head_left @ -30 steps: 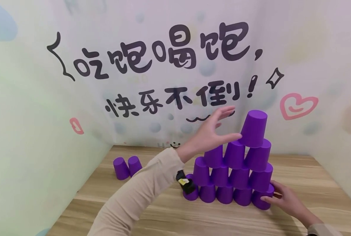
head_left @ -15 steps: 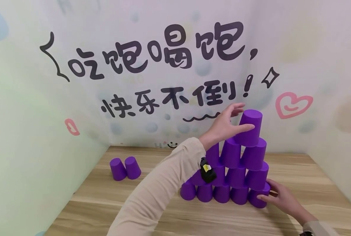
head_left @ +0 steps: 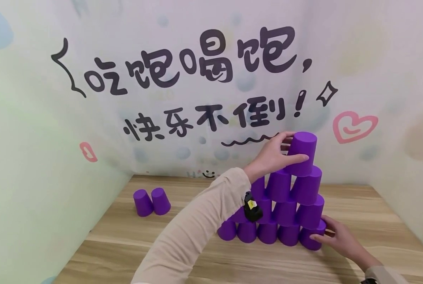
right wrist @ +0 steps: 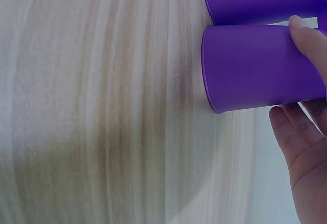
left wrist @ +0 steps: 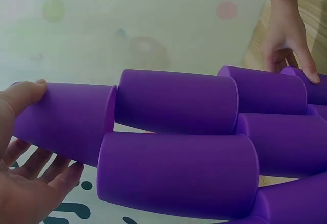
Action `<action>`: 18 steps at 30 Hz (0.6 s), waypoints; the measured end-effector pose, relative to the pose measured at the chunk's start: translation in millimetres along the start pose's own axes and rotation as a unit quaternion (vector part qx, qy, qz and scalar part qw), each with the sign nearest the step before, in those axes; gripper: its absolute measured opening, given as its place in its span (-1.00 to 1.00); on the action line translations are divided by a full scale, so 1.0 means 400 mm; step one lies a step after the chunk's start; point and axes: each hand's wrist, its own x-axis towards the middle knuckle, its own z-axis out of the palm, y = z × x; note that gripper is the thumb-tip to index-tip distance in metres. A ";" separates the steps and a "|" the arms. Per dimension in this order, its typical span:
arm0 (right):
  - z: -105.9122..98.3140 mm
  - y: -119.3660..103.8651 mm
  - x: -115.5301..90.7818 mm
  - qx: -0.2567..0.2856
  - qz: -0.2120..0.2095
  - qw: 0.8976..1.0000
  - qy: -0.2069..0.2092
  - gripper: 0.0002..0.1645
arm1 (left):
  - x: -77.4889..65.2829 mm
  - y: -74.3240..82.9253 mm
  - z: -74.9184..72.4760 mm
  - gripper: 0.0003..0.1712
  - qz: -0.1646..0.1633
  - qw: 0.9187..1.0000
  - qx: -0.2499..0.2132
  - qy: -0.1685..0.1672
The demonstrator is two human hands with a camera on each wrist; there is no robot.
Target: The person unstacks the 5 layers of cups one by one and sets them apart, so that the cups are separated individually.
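Purple cups stand upside down in a stepped stack of several rows, the wall rising behind them. My left hand (head_left: 270,157) grips the top cup (head_left: 305,148), thumb across its front and fingers round its far side. That cup sits over two cups of the row below, its rim meeting them in the left wrist view. Low on the right, my right hand (head_left: 344,240) holds the end cup (head_left: 310,239) of the bottom row between thumb and fingers. From the right wrist view, this cup (right wrist: 255,68) rests with its rim on the wooden table. My left sleeve hides part of the stack's left side.
Two more purple cups (head_left: 142,203) stand upside down side by side at the table's left. A printed backdrop (head_left: 183,35) closes off the back, with pale side walls left and right. The wooden tabletop (head_left: 108,256) extends in front of the stack.
My left hand has moved right, and its spread fingers have come in around the top cup, thumb now across the front. My right hand stays at the bottom end cup.
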 end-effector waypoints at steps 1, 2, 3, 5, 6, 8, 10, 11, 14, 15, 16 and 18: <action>0.001 0.000 0.000 0.001 0.000 1.000 0.001 -0.37 | 0.000 -0.002 -0.002 -0.32 0.003 1.000 -0.002 0.003; 0.003 -0.001 0.000 0.001 0.001 1.000 0.001 -0.37 | -0.001 -0.004 -0.007 -0.32 0.005 1.000 -0.003 0.008; 0.004 -0.001 0.000 0.001 0.001 1.000 0.002 -0.37 | -0.002 -0.004 -0.013 -0.32 0.009 1.000 -0.006 0.012; 0.007 -0.002 0.000 0.002 0.000 1.000 0.004 -0.37 | -0.004 -0.003 -0.031 -0.32 0.022 0.999 -0.011 0.020; 0.008 -0.002 -0.001 0.005 -0.001 1.000 0.003 -0.37 | -0.006 0.000 -0.043 -0.32 0.023 0.999 -0.008 0.026; 0.010 -0.002 -0.001 0.007 -0.004 1.000 0.001 -0.37 | -0.011 0.005 -0.072 -0.31 0.030 0.999 -0.004 0.034; 0.011 -0.002 -0.002 0.013 -0.006 1.000 0.000 -0.37 | -0.020 0.006 -0.104 -0.29 0.032 0.999 0.004 0.042; 0.011 -0.001 -0.003 0.014 -0.007 1.000 -0.001 -0.38 | -0.026 0.004 -0.121 -0.28 0.028 0.998 0.010 0.047; 0.011 0.000 -0.003 0.015 -0.014 1.000 0.001 -0.38 | -0.054 -0.012 -0.175 -0.28 0.021 0.998 0.023 0.062; 0.011 0.000 -0.003 0.015 -0.015 1.000 0.003 -0.38 | -0.066 -0.020 -0.193 -0.28 0.019 0.997 0.028 0.068; 0.010 0.000 -0.003 0.014 -0.016 1.000 0.005 -0.38 | -0.077 -0.030 -0.211 -0.28 0.015 0.997 0.033 0.073; 0.007 -0.001 -0.004 0.009 -0.017 1.000 0.007 -0.38 | -0.100 -0.053 -0.245 -0.30 0.009 0.995 0.041 0.085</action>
